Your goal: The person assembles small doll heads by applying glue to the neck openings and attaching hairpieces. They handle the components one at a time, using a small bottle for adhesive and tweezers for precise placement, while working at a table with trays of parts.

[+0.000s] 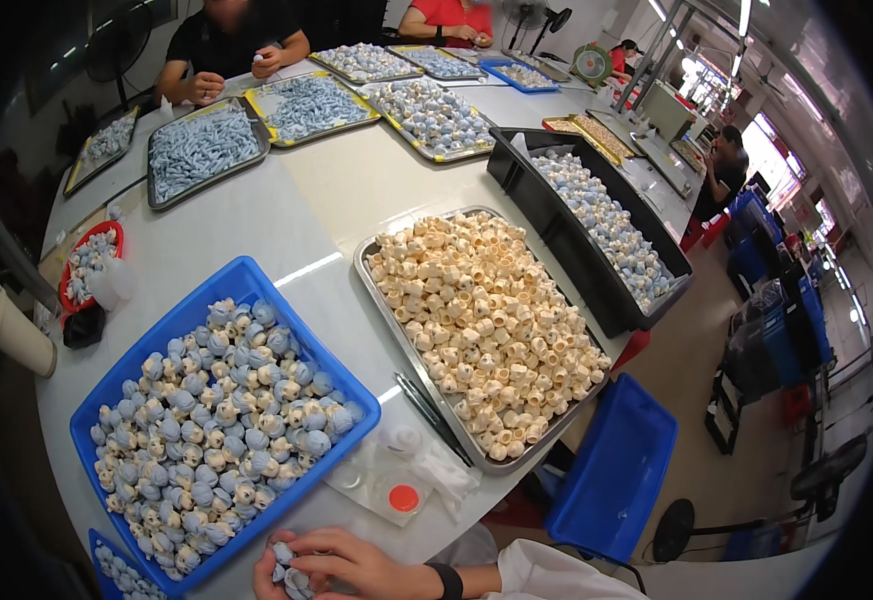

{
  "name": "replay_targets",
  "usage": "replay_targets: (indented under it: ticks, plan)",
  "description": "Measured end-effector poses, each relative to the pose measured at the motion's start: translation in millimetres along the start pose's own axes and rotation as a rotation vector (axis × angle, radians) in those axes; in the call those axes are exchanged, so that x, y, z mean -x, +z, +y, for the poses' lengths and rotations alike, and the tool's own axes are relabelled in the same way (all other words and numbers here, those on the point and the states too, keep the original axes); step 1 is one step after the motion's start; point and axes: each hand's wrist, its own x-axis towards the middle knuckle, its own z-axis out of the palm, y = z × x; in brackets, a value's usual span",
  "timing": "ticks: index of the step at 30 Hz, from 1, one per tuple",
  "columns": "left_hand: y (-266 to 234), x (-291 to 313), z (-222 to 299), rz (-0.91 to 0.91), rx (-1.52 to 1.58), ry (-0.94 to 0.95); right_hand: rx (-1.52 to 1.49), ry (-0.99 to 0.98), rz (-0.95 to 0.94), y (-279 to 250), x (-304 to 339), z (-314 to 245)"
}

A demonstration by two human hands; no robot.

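At the lower edge my right hand point(357, 568), with a black wristband and a white sleeve, curls its fingers over a small blue-and-cream piece point(285, 556). Only part of my left hand point(263, 578) shows; it presses against the same pieces from the left. Just above them lies a blue plastic tray point(247, 268) heaped with several blue-and-cream pieces point(219, 420). To its right a metal tray point(362, 262) holds a pile of cream-coloured pieces point(482, 330).
Small clear dishes, one with an orange lid point(404, 497), and a dark tool point(427, 402) lie between the trays. A black crate point(557, 238), a red bowl point(69, 290), a paper cup point(17, 330) and more trays stand farther off. A blue stool point(612, 475) is on the right. Other people work at the table's far side.
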Motion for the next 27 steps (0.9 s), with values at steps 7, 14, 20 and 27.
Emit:
replay_targets:
  ticks: [7,14,20,27]
  plan:
    - [16,3,-2,0.089,-0.113,0.053,-0.019,0.107,0.033,-1,1,-4]
    - [5,3,-4,0.065,-0.098,0.024,-0.021,0.064,0.039,-1,-4,-3]
    - [17,6,2,-0.076,-0.288,-0.032,-0.069,0.093,0.009,-4,0,2]
    - [31,4,6,-0.074,-0.24,-0.045,-0.213,0.215,0.111,-3,-6,-3]
